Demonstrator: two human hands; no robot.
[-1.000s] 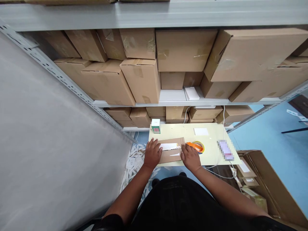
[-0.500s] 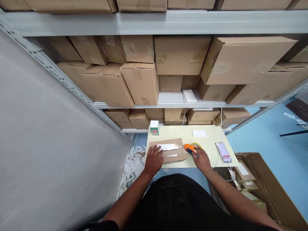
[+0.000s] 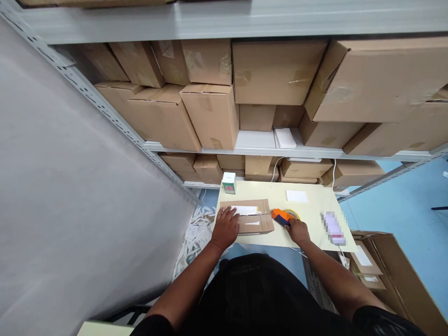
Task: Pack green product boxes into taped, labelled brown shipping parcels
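Currently: 1 cardboard ctn. [image 3: 255, 219] on tabletop [image 3: 312, 221]; L hand [image 3: 226, 227] on its 8 o'clock corner, palm down, fingers slightly spread. 1 orange tape dispenser [image 3: 280, 215] at ctn.'s 3 o'clock; R hand [image 3: 297, 231] closed round its 4 o'clock end.

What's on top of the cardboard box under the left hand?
On the box, a long white strip and a smaller white patch show. The left hand covers part of its left end; anything under that can't be seen.
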